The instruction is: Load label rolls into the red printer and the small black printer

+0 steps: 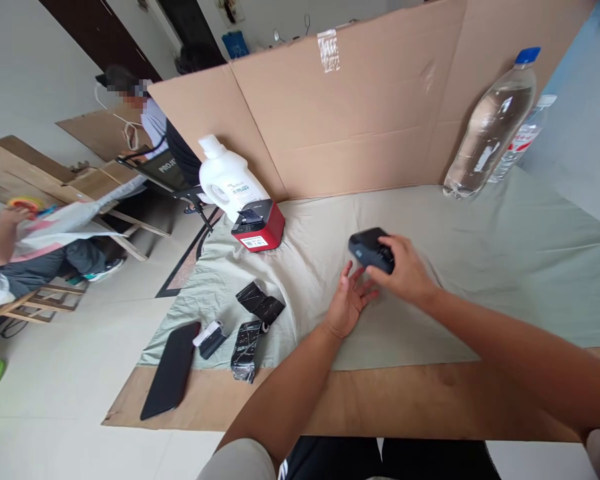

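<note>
— What lies nearest to the person?

— The brown cardboard sheet (390, 400) under everything, with a pale green cloth (505, 267) spread over most of it. At the near left corner a black phone (173, 369) lies flat, half on the cloth and half on the cardboard. Just beside it sits a small black-and-white gadget (209, 337), then two crumpled black wrappers (253, 323), one behind the other.

— And the hands?

— Both meet near the middle of the cloth. The left hand (347, 303) is open, palm turned up, fingers spread loosely, resting on the cloth. The right hand (405, 270) comes in from the right and grips a small dark device (367, 249) from its right end, fingers wrapped over it. The device sits just above the left hand's fingertips; whether it touches them I cannot tell.

— Further back?

— A red and black box-shaped device (259, 225) stands on the cloth's far left, with a white jug (227, 177) touching it from behind. A folded cardboard wall (360, 113) stands behind the cloth. On the far right a clear water bottle (493, 123) with a blue cap leans against that wall, a second bottle (525, 137) behind it.

— Anyone else?

— At the far left, well apart, two other people sit by wooden furniture (45, 173).
</note>
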Available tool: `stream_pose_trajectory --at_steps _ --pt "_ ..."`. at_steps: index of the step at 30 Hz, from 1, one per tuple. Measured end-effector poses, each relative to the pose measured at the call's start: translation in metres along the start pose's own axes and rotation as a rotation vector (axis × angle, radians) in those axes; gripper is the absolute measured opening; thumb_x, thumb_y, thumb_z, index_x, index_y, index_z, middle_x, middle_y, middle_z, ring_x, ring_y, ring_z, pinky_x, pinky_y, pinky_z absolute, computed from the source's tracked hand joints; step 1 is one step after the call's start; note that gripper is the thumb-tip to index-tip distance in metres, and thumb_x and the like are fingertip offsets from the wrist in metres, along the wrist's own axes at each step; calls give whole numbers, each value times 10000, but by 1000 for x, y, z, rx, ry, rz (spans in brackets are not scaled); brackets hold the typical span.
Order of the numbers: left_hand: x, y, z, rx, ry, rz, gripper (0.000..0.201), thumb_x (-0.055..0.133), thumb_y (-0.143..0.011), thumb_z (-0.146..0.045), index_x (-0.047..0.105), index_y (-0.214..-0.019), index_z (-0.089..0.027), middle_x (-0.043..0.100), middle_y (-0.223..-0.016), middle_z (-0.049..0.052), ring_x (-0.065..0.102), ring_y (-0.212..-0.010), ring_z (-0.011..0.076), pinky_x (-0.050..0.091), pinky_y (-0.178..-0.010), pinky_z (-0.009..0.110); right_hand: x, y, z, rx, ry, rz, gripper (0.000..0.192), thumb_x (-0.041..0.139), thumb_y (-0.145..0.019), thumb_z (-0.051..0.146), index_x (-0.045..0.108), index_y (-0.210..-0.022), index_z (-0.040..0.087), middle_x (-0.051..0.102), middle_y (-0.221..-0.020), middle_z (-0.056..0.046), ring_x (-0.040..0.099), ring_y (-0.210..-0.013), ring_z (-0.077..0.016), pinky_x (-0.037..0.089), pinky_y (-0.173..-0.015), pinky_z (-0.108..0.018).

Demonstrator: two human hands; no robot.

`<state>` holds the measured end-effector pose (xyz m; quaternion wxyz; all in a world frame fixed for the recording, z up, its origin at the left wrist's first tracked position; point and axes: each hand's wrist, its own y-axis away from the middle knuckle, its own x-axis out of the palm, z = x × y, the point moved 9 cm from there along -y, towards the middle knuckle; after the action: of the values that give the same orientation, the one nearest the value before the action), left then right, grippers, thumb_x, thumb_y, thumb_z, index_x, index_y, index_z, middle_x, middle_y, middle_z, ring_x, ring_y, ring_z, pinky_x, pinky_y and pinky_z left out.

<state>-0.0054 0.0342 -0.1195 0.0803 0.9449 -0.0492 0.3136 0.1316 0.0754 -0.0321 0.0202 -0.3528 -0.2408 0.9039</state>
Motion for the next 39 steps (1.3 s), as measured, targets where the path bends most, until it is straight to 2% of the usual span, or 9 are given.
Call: stream_pose_trajectory --at_steps 2,5,8,10,13,16,21,29,39 --pt "-2 1 -5 6 47 -18 660 572 -829 -704 552 -1318 -262 555 -1429 115 577 -1268 295 474 -1037 458 23 31 34 -66 -34 69 735 721 -740 563 500 -1351 220 410 -1474 -201 423 -1354 -413 377 -1108 -624" --pt "-12 0 -10 23 37 -78 661 534 -847 -696 619 -1246 -176 646 -1318 141 552 -1306 316 446 -1083 454 37 54 50 -58 -126 90 670 666 -766 658 552 -1281 244 386 -1505 -185 395 -1372 -421 349 -1111 -657" --pt "-17 -2 -9 32 22 -102 643 564 -830 -677 642 -1205 -161 693 -1236 136 573 -1281 332 448 -1075 472 33 51 23 128 -297 -7 525 547 -863 651 568 -1208 257 507 -1383 -159 498 -1289 -334 438 -1066 -585" --pt "-15 -2 -5 34 5 -80 631 600 -816 -662 634 -1215 -175 696 -1232 126 573 -1282 327 449 -1071 472 32 47 -1 272 -405 -53 682 595 -820 671 467 -1343 252 491 -1406 -166 541 -1242 -311 483 -1032 -548" --pt "-8 -2 2 32 -19 -19 616 619 -821 -645 613 -1247 -201 679 -1263 116 561 -1298 305 436 -1088 468 42 43 -14 285 -523 65 986 659 -765 676 218 -1532 242 369 -1541 -181 480 -1347 -313 404 -1134 -534" --pt "-6 -2 5 6 -19 8 573 628 -833 -605 602 -1260 -223 660 -1300 100 555 -1305 289 419 -1111 470 50 45 -15 254 -583 230 1035 631 -792 675 129 -1578 225 318 -1593 -163 374 -1451 -304 314 -1203 -514" --pt "-10 -4 8 -77 17 1 492 650 -821 -475 605 -1269 -276 640 -1344 46 562 -1296 283 422 -1117 482 54 49 -16 290 -676 339 1087 619 -810 664 3 -1601 245 321 -1607 -144 381 -1456 -286 333 -1193 -514" --pt "-12 -5 8 -63 2 -38 441 596 -849 -540 642 -1158 -230 687 -1229 80 586 -1245 296 429 -1087 482 56 50 -10 310 -847 287 1061 672 -794 579 61 -1598 254 310 -1617 -121 367 -1462 -280 295 -1212 -498" --pt "-17 -5 5 -40 65 -141 312 617 -843 -428 661 -1029 -181 719 -935 39 665 -1016 231 473 -975 376 64 59 -13 433 -1075 206 1116 779 -708 409 103 -1589 305 335 -1603 -70 362 -1454 -283 272 -1221 -505"
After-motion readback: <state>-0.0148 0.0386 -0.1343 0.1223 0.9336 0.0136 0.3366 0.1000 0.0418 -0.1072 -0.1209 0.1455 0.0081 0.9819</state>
